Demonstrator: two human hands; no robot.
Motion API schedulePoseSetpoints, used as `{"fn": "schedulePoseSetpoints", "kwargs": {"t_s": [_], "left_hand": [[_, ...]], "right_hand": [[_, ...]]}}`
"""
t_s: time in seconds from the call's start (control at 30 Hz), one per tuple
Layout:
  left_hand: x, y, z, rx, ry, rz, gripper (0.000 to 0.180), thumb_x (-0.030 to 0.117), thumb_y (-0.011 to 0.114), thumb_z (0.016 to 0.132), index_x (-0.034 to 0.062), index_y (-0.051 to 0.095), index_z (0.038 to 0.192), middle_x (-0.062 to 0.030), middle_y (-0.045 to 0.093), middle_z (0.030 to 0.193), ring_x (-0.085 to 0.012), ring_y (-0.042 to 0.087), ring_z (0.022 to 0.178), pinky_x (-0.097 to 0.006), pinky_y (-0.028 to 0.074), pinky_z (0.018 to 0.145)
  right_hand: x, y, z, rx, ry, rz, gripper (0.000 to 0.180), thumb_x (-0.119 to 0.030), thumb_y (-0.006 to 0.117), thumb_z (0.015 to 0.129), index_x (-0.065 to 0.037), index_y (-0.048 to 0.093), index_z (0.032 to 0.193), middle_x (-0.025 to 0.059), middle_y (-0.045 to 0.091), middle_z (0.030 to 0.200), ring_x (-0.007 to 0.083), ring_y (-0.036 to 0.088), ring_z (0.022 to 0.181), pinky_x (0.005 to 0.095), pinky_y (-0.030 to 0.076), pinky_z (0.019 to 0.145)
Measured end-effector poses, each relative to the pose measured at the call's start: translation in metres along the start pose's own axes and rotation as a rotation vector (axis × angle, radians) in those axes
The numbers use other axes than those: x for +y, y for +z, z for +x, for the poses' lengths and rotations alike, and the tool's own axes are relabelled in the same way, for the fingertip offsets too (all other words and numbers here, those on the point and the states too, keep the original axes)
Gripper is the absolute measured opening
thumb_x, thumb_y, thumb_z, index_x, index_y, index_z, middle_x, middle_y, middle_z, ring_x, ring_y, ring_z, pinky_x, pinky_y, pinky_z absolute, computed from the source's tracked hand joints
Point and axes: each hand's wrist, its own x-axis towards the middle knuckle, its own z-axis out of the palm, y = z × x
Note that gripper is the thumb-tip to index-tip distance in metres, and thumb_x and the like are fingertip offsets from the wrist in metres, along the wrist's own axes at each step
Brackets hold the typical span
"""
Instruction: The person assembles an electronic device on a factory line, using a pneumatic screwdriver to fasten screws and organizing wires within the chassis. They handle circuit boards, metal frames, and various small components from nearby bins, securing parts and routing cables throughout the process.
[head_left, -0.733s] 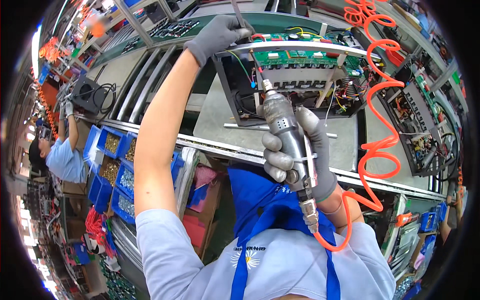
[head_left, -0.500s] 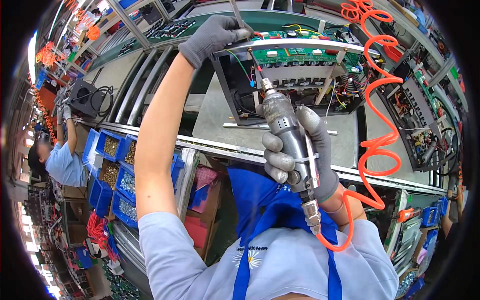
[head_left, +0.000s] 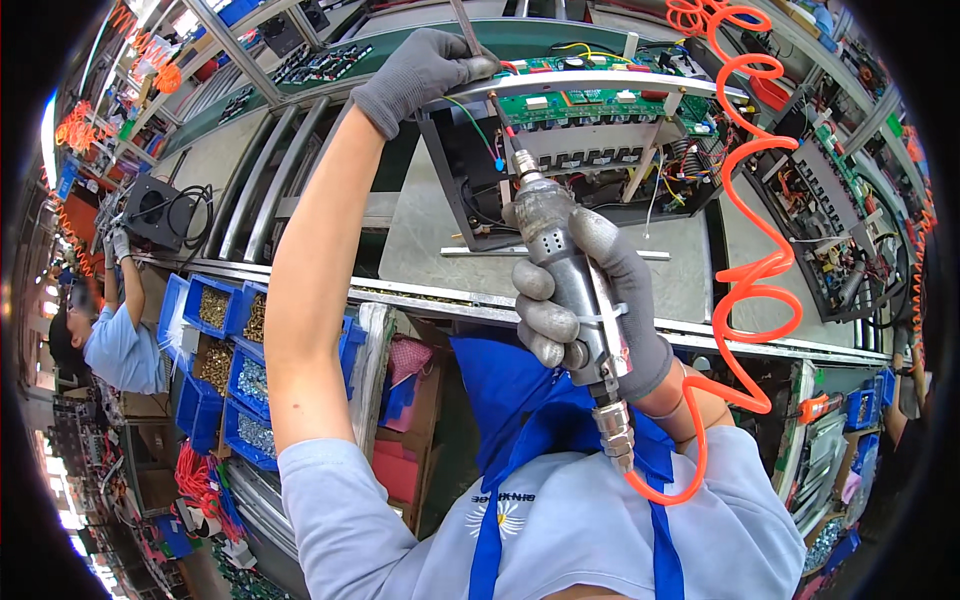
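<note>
Hands [head_left: 425, 80] [head_left: 640, 320] still at pneumatic driver [head_left: 565, 265] and bar [head_left: 590, 80]

Grey knit covers the left hand [head_left: 420, 80] and right hand [head_left: 640, 312]; the pneumatic screwdriver [head_left: 548, 215] is black and silver, its coiled hose [head_left: 725, 393] orange. Toward the grey plate's [head_left: 415, 240] far edge, a black chassis [head_left: 453, 180] bears a green circuit board [head_left: 590, 102].
</note>
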Motion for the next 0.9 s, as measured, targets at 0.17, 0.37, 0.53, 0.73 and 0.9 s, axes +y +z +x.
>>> {"fn": "schedulePoseSetpoints", "kwargs": {"t_s": [0.17, 0.37, 0.53, 0.73, 0.9], "left_hand": [[0.002, 0.001, 0.012, -0.036, 0.13, 0.022, 0.037, 0.034, 0.069, 0.086, 0.0013, 0.073, 0.103, -0.0071, 0.071, 0.089, -0.013, 0.061, 0.083, -0.029, 0.048, 0.079], [0.0, 0.002, 0.008, -0.015, 0.064, -0.002, 0.03, 0.024, 0.064, 0.09, -0.0006, 0.072, 0.105, -0.0068, 0.071, 0.093, -0.0115, 0.062, 0.083, -0.028, 0.048, 0.078], [-0.02, 0.003, 0.007, 0.202, 0.021, -0.08, 0.031, 0.025, 0.066, 0.093, -0.0007, 0.07, 0.11, -0.0058, 0.071, 0.093, -0.0086, 0.061, 0.082, -0.024, 0.049, 0.074], [-0.1, -0.02, -0.082, 0.639, -0.138, -0.717, 0.024, 0.016, 0.064, 0.093, 0.0004, 0.067, 0.112, -0.0098, 0.07, 0.104, -0.0159, 0.068, 0.086, -0.029, 0.056, 0.075], [-0.122, -0.005, -0.229, 0.823, -0.627, -0.528, 0.02, 0.017, 0.071, 0.084, -0.0002, 0.068, 0.093, -0.0104, 0.069, 0.081, -0.0147, 0.064, 0.065, -0.025, 0.052, 0.06]], "right_hand": [[-0.001, 0.002, -0.005, 0.117, -0.013, -0.113, 0.043, -0.053, 0.055, 0.093, -0.011, 0.055, 0.101, 0.0049, 0.061, 0.08, 0.0147, 0.062, 0.058, 0.034, 0.058, 0.05], [-0.03, 0.011, -0.054, 0.156, 0.045, -0.269, 0.039, -0.049, 0.058, 0.091, -0.011, 0.051, 0.095, 0.0039, 0.057, 0.073, 0.0123, 0.06, 0.051, 0.0283, 0.054, 0.043], [-0.075, -0.044, -0.131, 0.449, -0.2, -0.334, 0.036, -0.044, 0.06, 0.091, -0.009, 0.056, 0.102, 0.0053, 0.059, 0.078, 0.0093, 0.057, 0.051, 0.0262, 0.053, 0.045], [-0.153, -0.2, -0.22, 0.64, -0.73, -0.283, 0.022, -0.032, 0.054, 0.095, -0.011, 0.052, 0.089, -0.0003, 0.052, 0.072, 0.011, 0.048, 0.057, 0.0294, 0.042, 0.05], [-0.235, -0.357, -0.355, 1.195, -0.633, -0.564, 0.03, -0.036, 0.05, 0.095, -0.013, 0.059, 0.113, 0.0059, 0.064, 0.104, 0.0229, 0.063, 0.087, 0.0414, 0.054, 0.074]]}}
